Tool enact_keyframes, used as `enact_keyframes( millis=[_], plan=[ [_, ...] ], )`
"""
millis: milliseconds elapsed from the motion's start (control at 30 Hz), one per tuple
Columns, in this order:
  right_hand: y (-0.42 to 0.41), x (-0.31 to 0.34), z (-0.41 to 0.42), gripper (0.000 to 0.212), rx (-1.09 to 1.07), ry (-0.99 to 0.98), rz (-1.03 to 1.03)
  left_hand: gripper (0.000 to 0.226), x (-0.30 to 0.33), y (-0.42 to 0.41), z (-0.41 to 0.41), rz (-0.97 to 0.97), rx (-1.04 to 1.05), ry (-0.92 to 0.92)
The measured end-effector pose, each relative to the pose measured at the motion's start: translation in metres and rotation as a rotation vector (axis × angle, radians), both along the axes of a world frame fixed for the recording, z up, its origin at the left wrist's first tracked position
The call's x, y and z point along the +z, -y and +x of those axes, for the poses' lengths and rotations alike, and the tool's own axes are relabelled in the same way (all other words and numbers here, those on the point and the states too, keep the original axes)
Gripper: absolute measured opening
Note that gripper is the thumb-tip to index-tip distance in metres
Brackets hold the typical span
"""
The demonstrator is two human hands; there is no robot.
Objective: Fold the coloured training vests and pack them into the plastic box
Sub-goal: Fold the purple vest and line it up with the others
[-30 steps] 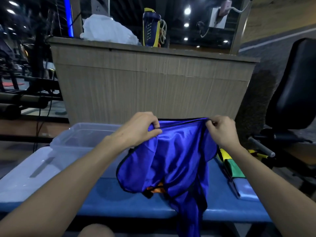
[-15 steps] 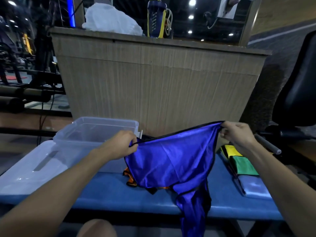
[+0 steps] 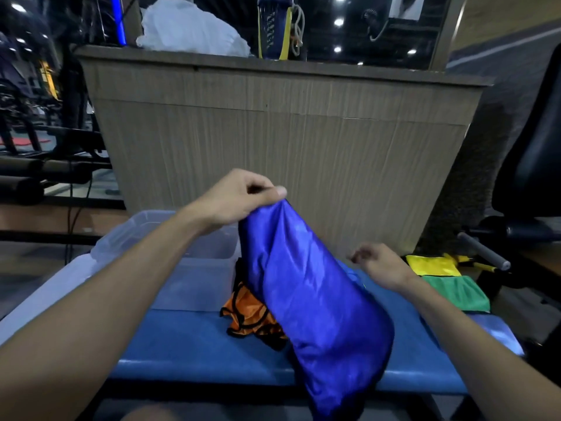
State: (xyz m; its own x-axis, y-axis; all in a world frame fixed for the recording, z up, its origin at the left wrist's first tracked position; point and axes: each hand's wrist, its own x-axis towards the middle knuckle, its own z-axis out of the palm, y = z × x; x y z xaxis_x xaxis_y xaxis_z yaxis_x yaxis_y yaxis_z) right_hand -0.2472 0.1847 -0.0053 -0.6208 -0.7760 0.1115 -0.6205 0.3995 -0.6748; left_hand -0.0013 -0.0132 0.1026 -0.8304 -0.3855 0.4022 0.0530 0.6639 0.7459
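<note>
left hand (image 3: 239, 197) pinches the shiny blue fabric vest (image 3: 315, 290) by its top, hanging lengthwise. right hand (image 3: 379, 264), loosely curled and holding nothing, hovers just right of it.

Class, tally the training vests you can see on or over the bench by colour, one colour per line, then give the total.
Blue vest, held up by the left hand: 1
Orange vest: 1
Yellow vest: 1
Green vest: 1
Total: 4
</note>
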Motion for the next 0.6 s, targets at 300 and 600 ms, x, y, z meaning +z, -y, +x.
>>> enact_keyframes(
  millis=[300,600],
  plan=[
    [0.033,0.061,0.079,0.025,0.681,0.464,-0.416,0.017,0.003,-0.003,-0.002,-0.565,-0.193,0.173],
    [0.039,0.057,0.091,0.021,0.567,0.372,-0.499,0.006,0.000,-0.001,0.004,-0.546,-0.008,0.061]
  ],
)
